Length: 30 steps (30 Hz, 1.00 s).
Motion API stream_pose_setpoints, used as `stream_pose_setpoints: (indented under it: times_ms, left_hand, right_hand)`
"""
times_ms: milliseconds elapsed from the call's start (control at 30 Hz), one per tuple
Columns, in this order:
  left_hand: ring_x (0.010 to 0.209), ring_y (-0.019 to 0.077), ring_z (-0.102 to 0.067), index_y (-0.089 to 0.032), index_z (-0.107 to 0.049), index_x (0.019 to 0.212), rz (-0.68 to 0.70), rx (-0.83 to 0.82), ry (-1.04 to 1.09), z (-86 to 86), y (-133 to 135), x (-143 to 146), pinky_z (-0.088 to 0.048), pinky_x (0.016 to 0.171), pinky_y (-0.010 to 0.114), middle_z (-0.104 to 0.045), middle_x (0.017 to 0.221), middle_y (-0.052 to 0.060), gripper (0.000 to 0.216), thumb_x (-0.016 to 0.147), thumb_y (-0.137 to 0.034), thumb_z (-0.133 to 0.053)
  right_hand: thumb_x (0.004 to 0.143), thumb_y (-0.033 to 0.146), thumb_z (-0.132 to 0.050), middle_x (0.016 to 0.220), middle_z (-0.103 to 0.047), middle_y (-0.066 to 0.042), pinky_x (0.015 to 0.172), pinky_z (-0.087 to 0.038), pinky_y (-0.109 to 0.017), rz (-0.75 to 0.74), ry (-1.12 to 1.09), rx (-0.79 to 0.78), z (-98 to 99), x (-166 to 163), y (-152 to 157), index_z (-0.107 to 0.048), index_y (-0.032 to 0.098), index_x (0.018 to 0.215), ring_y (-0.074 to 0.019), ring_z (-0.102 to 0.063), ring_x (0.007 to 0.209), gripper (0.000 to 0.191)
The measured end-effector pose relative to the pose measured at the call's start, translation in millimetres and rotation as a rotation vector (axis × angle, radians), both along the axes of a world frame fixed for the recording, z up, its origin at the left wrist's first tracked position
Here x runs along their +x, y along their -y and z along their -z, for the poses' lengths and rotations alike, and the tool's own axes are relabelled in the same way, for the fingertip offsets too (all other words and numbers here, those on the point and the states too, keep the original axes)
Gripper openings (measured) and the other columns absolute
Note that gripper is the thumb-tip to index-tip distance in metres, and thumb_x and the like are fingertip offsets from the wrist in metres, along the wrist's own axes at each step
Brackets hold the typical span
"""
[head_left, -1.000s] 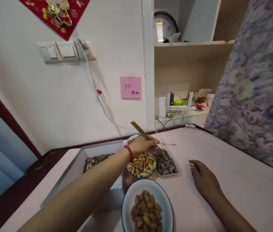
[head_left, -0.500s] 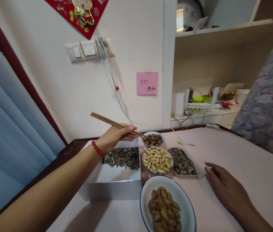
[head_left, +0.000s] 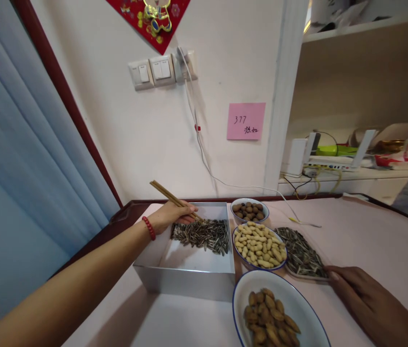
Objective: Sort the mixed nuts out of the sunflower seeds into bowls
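Note:
My left hand [head_left: 170,216] grips a pair of wooden chopsticks [head_left: 173,198], whose tips reach down into the pile of striped sunflower seeds [head_left: 201,234] in the white box [head_left: 185,279]. A red bead bracelet sits on that wrist. My right hand [head_left: 365,298] lies flat on the pink table [head_left: 381,241] with its fingers stretched out, fingertips touching the clear tray of sunflower seeds [head_left: 300,258]. Between the box and the tray stands a blue-rimmed bowl of peanuts [head_left: 259,239].
A small bowl of brown nuts [head_left: 249,210] stands behind the peanuts, and a larger white bowl of almonds [head_left: 272,315] sits at the front. A white cable [head_left: 298,219] lies across the table's far side. A blue curtain [head_left: 16,159] hangs at the left.
My left hand has carried the chopsticks leftward from the small bowl of brown nuts over to the seed box. My right hand now touches the seed tray. The camera view turned left.

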<state>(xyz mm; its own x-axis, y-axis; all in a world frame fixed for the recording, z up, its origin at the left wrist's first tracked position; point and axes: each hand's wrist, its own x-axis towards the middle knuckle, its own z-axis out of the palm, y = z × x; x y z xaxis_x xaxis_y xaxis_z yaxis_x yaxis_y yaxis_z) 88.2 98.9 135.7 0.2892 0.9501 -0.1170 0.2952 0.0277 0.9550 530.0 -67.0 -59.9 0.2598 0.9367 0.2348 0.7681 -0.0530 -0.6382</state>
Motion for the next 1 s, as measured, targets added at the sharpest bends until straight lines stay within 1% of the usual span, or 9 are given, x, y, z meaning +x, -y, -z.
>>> stream_pose_setpoints:
  times_ms: [167, 300, 433, 533, 700, 1000]
  left_hand:
    - [0.070, 0.0151, -0.073, -0.011, -0.075, 0.088, 0.014, 0.002, -0.048, 7.6, -8.9, 14.3, -0.058, 0.064, 0.022, -0.078, 0.082, 0.011, 0.019, 0.079, -0.028, -0.079]
    - [0.066, 0.0141, -0.071, -0.014, -0.076, 0.082, 0.010, 0.016, -0.103, 13.7, -15.5, 27.8, -0.056, 0.061, 0.021, -0.077, 0.074, 0.006, 0.009, 0.078, -0.022, -0.077]
    - [0.061, 0.0142, -0.069, -0.016, -0.075, 0.076, 0.002, 0.038, -0.164, 20.5, -18.6, 38.0, -0.054, 0.058, 0.022, -0.075, 0.065, 0.003, 0.001, 0.076, -0.017, -0.076]
    - [0.059, 0.0145, -0.068, -0.018, -0.075, 0.073, 0.002, 0.053, -0.199, 25.1, -19.4, 42.2, -0.052, 0.057, 0.021, -0.074, 0.062, 0.002, 0.005, 0.076, -0.015, -0.073]
    - [0.061, 0.0151, -0.068, -0.020, -0.075, 0.072, 0.014, 0.058, -0.215, 32.4, -19.6, 43.5, -0.051, 0.057, 0.021, -0.074, 0.064, 0.001, 0.008, 0.077, -0.016, -0.070]
    - [0.069, 0.0163, -0.071, -0.019, -0.075, 0.076, 0.023, 0.047, -0.195, 40.7, -19.2, 42.3, -0.052, 0.062, 0.021, -0.077, 0.072, 0.003, 0.007, 0.079, -0.019, -0.069]
  right_hand:
    - [0.086, 0.070, -0.041, 0.121, -0.066, -0.003, 0.103, -0.045, -0.045, 0.040, -0.010, 0.000, 3.4, 3.5, -1.1, -0.067, 0.030, 0.106, -0.0256, -0.059, 0.114, 0.052]
    - [0.085, 0.071, -0.041, 0.121, -0.066, -0.003, 0.103, -0.046, -0.046, 0.056, -0.028, 0.002, 4.0, 4.8, -2.3, -0.067, 0.030, 0.107, -0.0263, -0.060, 0.114, 0.054]
    - [0.084, 0.070, -0.041, 0.120, -0.067, -0.003, 0.101, -0.048, -0.046, 0.061, -0.020, 0.017, -0.2, 2.5, -2.7, -0.069, 0.030, 0.105, -0.0273, -0.061, 0.113, 0.054]
    - [0.084, 0.069, -0.041, 0.118, -0.068, -0.004, 0.099, -0.050, -0.047, 0.065, -0.004, 0.037, -3.4, 0.5, -2.7, -0.070, 0.029, 0.104, -0.0282, -0.063, 0.111, 0.054]
    - [0.083, 0.069, -0.040, 0.117, -0.069, -0.005, 0.096, -0.052, -0.047, 0.077, 0.009, 0.042, -6.1, -0.9, -2.7, -0.070, 0.028, 0.101, -0.0291, -0.064, 0.109, 0.054]
    - [0.083, 0.069, -0.040, 0.116, -0.069, -0.004, 0.101, -0.049, -0.048, 0.085, -0.011, 0.025, -1.4, 3.1, -3.6, -0.070, 0.029, 0.103, -0.0285, -0.063, 0.111, 0.054]
